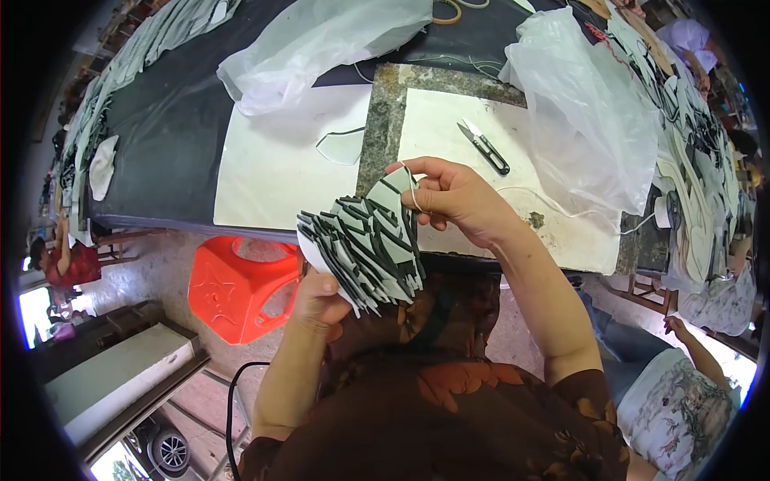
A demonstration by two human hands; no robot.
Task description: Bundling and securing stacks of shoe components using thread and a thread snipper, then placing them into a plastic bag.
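Observation:
My left hand (319,303) is closed around the lower left side of a bundle of pale grey cut pieces with black edging (365,244), held just off the table's near edge. The pieces are fanned and overlap in layers. With thumb and forefinger, my right hand (451,196) pinches the bundle's upper right end together with a loop of white string (412,188). More string (545,204) lies across the white sheet to the right. Beyond my right hand are black-handled thread snips (487,149), their blades pointing up and left. A single black-edged piece (343,147) lies flat on the left sheet.
White sheets (273,172) cover part of the dark table (160,160). Translucent plastic bags (577,112) lie at the back and right. Stacks of cut pieces line both sides. A red stool (233,293) stands below left; another person (678,401) sits at right.

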